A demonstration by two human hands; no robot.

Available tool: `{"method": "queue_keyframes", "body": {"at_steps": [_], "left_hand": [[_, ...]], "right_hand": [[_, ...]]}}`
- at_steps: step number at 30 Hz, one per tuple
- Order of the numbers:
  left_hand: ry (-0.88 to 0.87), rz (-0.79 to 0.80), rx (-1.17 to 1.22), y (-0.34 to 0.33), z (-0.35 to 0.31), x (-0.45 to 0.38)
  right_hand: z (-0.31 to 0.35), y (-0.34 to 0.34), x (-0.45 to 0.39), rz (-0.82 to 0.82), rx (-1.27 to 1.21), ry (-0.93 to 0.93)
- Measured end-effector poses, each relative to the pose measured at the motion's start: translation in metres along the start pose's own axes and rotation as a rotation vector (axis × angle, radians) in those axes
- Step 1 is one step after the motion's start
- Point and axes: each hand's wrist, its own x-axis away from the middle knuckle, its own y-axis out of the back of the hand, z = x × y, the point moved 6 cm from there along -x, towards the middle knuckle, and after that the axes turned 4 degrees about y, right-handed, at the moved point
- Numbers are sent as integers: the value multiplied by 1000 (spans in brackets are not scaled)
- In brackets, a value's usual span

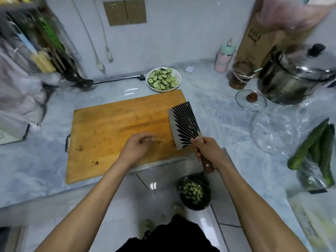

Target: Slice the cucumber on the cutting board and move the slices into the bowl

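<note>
A wooden cutting board (112, 128) lies on the grey counter with no cucumber on it. Behind it stands a white bowl (179, 77) filled with several cucumber slices (162, 79). My right hand (205, 146) grips the wooden handle of a cleaver (183, 124), whose broad patterned blade lies flat over the board's right edge. My left hand (136, 148) hovers over the board's near middle, fingers loosely curled and blurred; whether they pinch something small cannot be made out. Whole cucumbers (312, 148) lie in a plastic bag at the right.
A steel pot (294, 77), a glass lid (251, 100), a brown jar and a pastel bottle stand at the back right. A utensil rack (36, 42) and a ladle are at the left. On the floor below sits a dark bin (194, 193) holding cucumber bits.
</note>
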Motion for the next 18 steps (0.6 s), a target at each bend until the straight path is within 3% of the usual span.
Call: {"method": "queue_keyframes", "body": {"at_steps": [6,13,18], "left_hand": [[154,-69,163,-7,-10,-25],[215,-143,225,-6,-19,-47],[266,-187,214,4,-5,-48]], "right_hand": [[8,-12,-66,91,-22,10],[-2,-31,-126,115,92,-76],[10,-39,-136,145,486,-26]]}}
